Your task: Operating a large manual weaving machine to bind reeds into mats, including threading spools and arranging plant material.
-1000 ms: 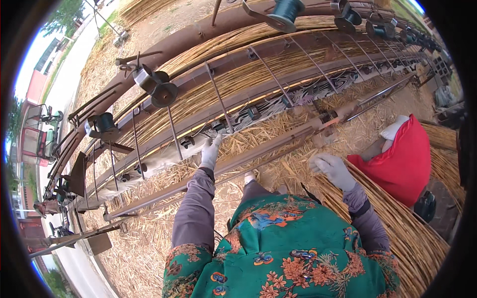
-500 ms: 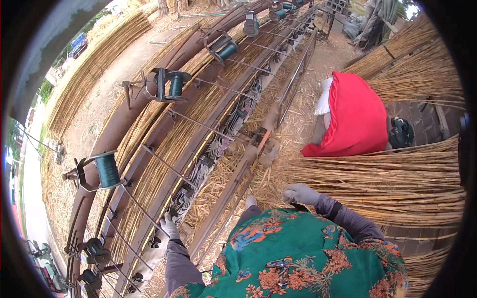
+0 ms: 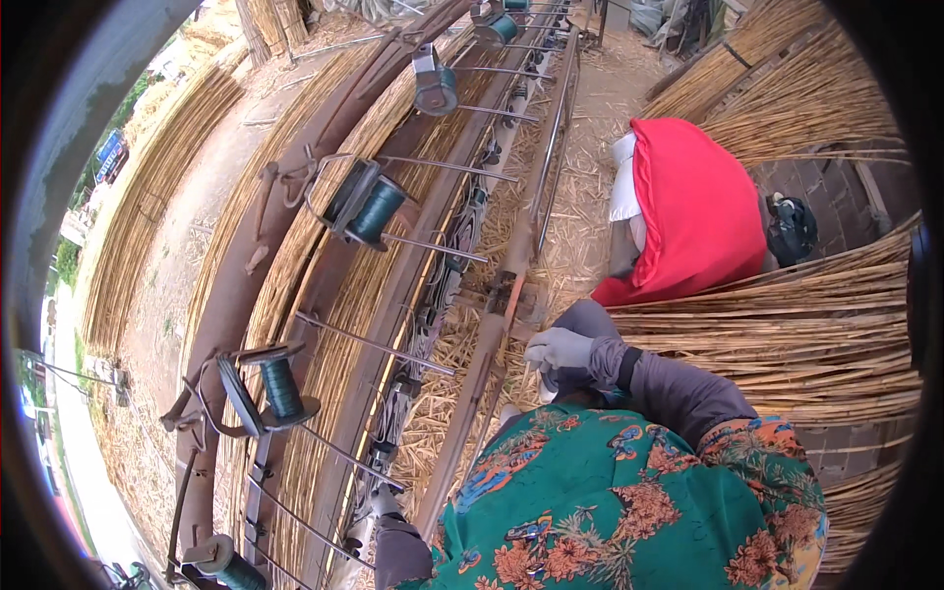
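My left hand [image 3: 384,502], in a pale glove, is at the near end of a row of small dark metal fittings [image 3: 385,450] on the long reed-weaving frame. Its fingers are bent at the rail, and whatever they grip is too small to make out. My right hand [image 3: 560,348], also gloved, is above my lap with its fingers curled closed; anything in them is hidden. Left of my left hand, a spool of dark green wire [image 3: 282,387] hangs from a bracket. Thin metal rods [image 3: 379,344] cross the reeds [image 3: 329,339] on the frame.
A brown metal beam [image 3: 497,329] runs lengthwise between the frame and me. On my right, a bundle of loose reeds [image 3: 767,349] lies beside a red cloth [image 3: 693,211] draped over something pale. Straw [image 3: 447,388] litters the ground. A long reed stack [image 3: 147,211] stands far left.
The view has shifted along the frame, and its spools appear in different places. My left hand appears lower and farther right. My right hand has moved left and slightly up.
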The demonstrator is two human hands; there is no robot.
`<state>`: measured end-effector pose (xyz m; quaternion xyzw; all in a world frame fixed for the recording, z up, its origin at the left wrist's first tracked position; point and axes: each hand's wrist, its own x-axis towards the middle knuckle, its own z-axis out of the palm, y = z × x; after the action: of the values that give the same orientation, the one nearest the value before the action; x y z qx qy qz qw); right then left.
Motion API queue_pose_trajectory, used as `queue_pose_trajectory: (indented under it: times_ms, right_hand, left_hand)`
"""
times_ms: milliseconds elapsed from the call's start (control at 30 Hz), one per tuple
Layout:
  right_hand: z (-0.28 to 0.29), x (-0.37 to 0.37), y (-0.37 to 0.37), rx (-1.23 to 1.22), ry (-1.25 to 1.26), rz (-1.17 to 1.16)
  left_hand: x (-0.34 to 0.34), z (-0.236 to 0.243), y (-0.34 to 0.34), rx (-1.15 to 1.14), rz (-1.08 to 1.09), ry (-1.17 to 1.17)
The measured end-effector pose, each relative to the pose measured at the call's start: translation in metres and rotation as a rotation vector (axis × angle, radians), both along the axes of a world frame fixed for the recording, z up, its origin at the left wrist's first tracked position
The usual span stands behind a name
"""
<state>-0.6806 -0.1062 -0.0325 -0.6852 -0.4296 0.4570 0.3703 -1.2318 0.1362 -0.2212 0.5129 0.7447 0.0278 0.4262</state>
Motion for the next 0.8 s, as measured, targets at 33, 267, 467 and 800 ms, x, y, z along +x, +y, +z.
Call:
queue_pose_trajectory:
  times_ms: [33,267,467,800]
  right_hand:
    - [-0.005,0.014,0.002,0.058,-0.065,0.005]
    - [-0.039,0.176,-0.027,-0.278,0.504,-0.672]
    - [-0.086,0.394,-0.102,-0.433,0.292,-0.996]
    - [0.214,0.593,-0.053,0.439,-0.112,-0.368]
  left_hand:
    - [0.003,-0.001,-0.003,0.05,0.011,0.048]
    - [0.061,0.002,-0.009,-0.02,0.566,-0.219]
    - [0.296,0.014,-0.03,-0.415,0.312,-0.368]
    - [0.864,0.285,-0.075,0.081,-1.108,-0.76]
